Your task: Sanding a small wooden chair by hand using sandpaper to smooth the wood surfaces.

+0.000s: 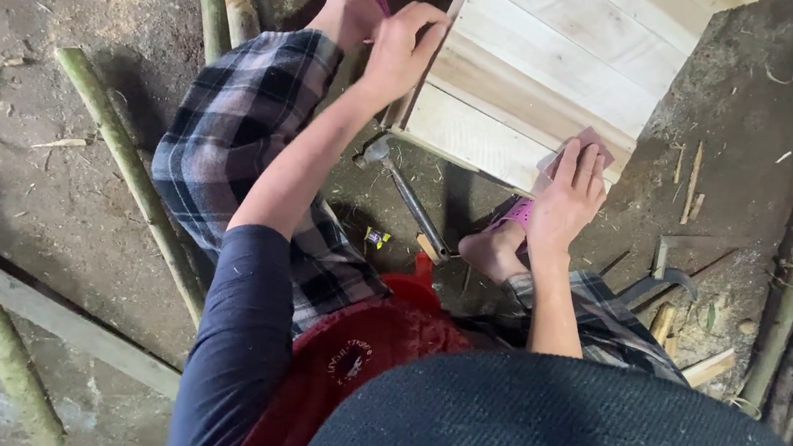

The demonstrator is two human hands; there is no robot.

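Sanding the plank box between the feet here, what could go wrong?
1. The right hand presses a small sanding pad at the wooden box's corner; it may slip off the edge and scrape the fingers.
2. The left hand grips the raw plank edge, so splinters are likely.
3. A hammer lies by the foot in a pink sandal; shifting the foot could knock it or stub toes.

Single head cam is looking steeply down from wearer's head, close range, facing lap, wooden panel (547, 65) and dirt floor (58, 192).
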